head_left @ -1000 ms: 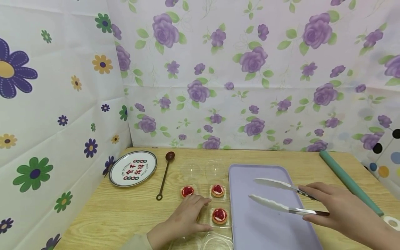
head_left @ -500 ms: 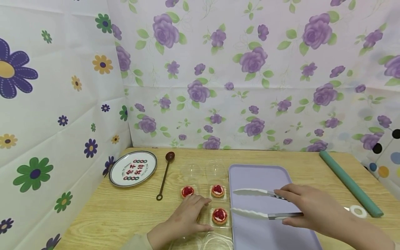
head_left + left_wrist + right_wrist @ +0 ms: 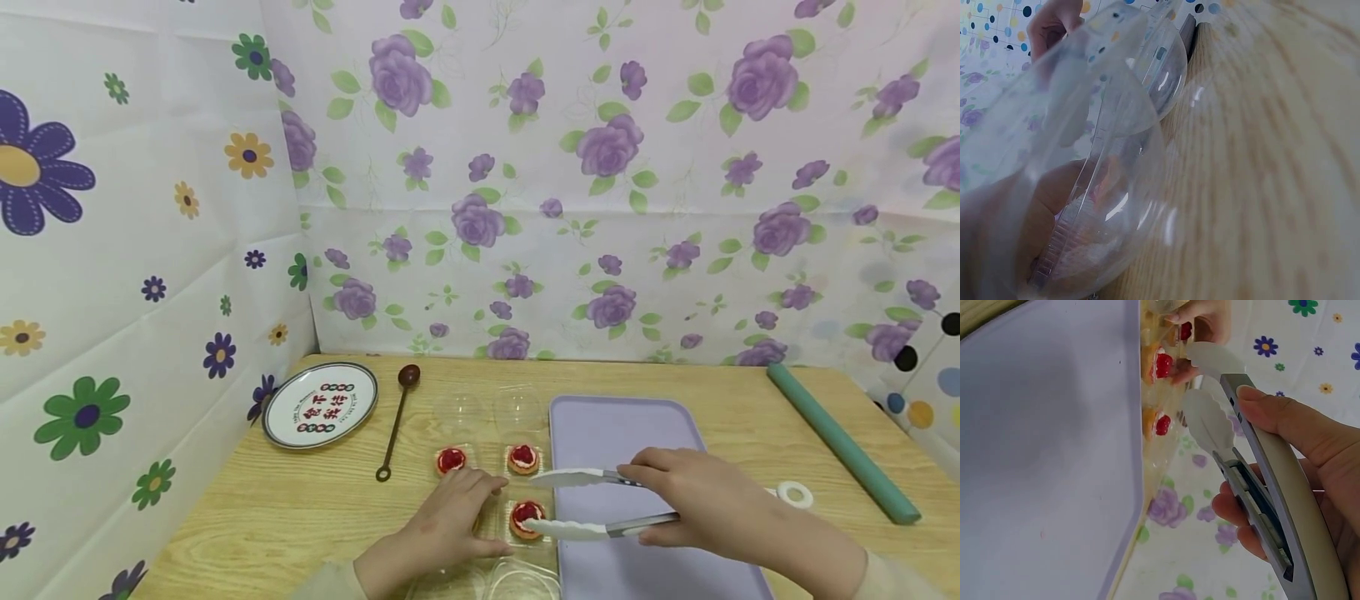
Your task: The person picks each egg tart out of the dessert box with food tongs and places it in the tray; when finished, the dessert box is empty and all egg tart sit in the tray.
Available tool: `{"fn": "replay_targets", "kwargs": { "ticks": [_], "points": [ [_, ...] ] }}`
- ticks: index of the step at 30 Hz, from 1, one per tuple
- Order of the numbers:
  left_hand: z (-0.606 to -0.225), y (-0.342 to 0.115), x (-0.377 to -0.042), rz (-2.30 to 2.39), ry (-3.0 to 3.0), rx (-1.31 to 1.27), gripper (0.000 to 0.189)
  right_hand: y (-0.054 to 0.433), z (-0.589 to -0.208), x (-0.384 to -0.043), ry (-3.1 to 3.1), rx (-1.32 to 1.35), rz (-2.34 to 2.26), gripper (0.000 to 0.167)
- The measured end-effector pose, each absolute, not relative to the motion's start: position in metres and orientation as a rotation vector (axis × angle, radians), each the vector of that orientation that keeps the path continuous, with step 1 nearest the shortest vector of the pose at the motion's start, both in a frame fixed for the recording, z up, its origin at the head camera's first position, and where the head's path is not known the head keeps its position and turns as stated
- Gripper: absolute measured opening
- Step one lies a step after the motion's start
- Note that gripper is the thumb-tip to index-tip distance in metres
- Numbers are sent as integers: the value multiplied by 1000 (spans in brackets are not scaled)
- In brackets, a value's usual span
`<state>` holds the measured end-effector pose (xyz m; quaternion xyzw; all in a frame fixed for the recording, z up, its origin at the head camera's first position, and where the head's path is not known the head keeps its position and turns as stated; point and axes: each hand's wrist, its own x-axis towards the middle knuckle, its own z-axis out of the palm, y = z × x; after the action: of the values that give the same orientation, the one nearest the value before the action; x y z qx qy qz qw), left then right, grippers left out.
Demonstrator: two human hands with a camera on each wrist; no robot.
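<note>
My right hand grips a pair of kitchen tongs with white scalloped tips spread apart and nothing between them. One tip overlaps the near right berry tart; the other reaches beside the far right tart. A third tart sits at the far left. These red-topped tarts lie in clear plastic containers with domed lids. My left hand grips the near left container, thumb and fingers spread around it and hiding its contents from above. In the left wrist view a clear dome stands before the fingers.
A lavender tray lies right of the containers, under the tongs. Left of them are a dark long-handled spoon and a white plate with red lettering. A green roll lies at the right. Patterned cloth walls stand behind and left.
My right hand has moved left across the tray, bringing the tongs' tips from over the tray to the right-hand tarts. The left hand stays in place.
</note>
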<state>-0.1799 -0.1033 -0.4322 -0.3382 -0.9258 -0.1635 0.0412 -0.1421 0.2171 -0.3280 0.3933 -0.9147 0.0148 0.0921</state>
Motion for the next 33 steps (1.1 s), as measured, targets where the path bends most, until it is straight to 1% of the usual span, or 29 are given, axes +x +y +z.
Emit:
{"fn": "replay_targets", "kwargs": {
  "ticks": [11,22,33],
  "points": [
    [-432,-103,-179,-497,-2826,-1042,74,202,-317,-154,-2811,1203,-84,61],
    [-432,-103,-181,-480,-2843,-1036,75,183,-309,-156,-2811,1223,-247,60],
    [-431,-103,-179,-477,-2836,-1033,74,161,-306,-157,-2861,1178,-368,52]
  ]
}}
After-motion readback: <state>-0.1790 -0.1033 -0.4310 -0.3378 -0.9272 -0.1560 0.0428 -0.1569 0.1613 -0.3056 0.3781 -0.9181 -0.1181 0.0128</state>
